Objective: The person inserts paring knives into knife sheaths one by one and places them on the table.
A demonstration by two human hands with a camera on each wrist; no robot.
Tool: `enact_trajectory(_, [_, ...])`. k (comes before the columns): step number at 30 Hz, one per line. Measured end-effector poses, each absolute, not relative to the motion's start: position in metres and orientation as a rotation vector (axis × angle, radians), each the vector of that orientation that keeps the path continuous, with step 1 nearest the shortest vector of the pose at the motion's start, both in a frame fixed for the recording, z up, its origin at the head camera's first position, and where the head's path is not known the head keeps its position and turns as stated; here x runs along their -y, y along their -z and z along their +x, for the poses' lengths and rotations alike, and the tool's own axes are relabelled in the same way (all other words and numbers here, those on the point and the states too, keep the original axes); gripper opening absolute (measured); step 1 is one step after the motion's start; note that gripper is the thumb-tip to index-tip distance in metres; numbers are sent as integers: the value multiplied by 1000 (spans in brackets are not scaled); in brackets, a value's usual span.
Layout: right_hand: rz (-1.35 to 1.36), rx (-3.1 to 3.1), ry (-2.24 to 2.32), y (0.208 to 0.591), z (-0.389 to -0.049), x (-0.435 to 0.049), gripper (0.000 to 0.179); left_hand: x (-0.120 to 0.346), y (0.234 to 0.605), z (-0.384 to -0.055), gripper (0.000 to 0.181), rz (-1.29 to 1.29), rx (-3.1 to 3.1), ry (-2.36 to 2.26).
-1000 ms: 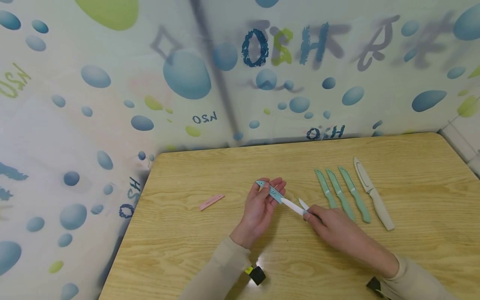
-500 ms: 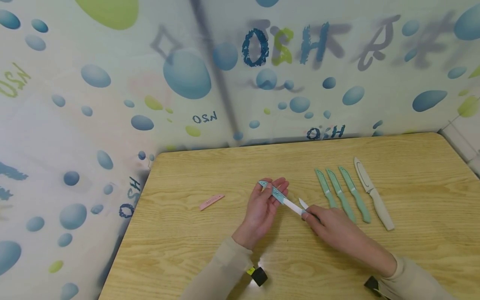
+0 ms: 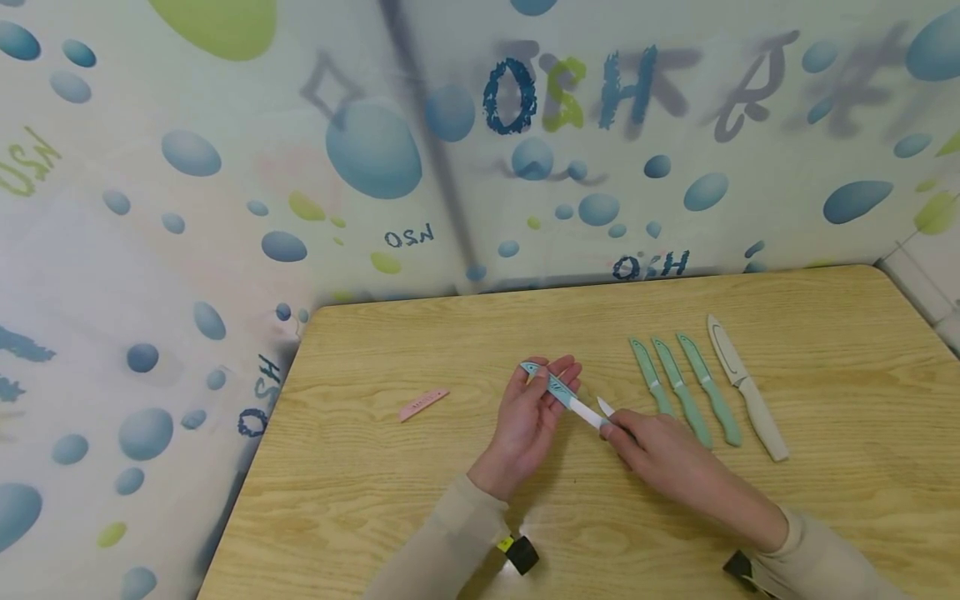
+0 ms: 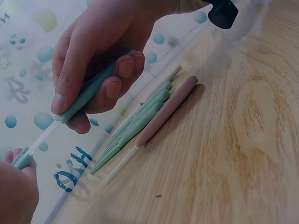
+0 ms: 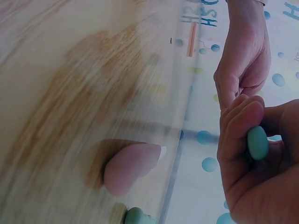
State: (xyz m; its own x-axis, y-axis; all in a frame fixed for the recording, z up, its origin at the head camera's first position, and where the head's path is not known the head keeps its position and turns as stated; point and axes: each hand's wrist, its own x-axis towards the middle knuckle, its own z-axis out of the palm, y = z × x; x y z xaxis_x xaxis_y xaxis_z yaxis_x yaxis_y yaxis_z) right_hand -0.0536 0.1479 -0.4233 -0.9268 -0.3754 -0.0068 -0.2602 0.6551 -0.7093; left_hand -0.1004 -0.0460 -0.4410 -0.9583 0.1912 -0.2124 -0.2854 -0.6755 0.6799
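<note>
My left hand (image 3: pixel 525 425) pinches a teal patterned blade sheath (image 3: pixel 560 388) between thumb and fingers. The sheath covers the far part of a knife's white blade (image 3: pixel 585 412); a short bare stretch shows between the hands. My right hand (image 3: pixel 667 458) grips this knife by its teal handle (image 4: pixel 91 91), mostly hidden by the fingers in the head view. On the table below lies an unsheathed knife with a pink handle (image 4: pixel 170 109); only its white blade tip (image 3: pixel 606 407) shows from above.
Left of the hands lies a pink sheath (image 3: pixel 423 404). Three green sheathed knives (image 3: pixel 708 389) lie side by side at the right, beside a larger cream sheathed knife (image 3: pixel 747 387). A patterned wall covering (image 3: pixel 525 217) stands behind the wooden table (image 3: pixel 360 500).
My left hand has moved slightly right with the sheath, toward my right hand. Less of the white blade shows now. The right hand has shifted slightly left; the knives on the table stay put.
</note>
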Motion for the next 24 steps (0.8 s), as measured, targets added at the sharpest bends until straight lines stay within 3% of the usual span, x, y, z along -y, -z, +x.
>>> enact_trajectory(24, [-502, -2673, 1169, 421, -56, -143, 32, 37, 442, -96, 8, -177, -1131, -2636])
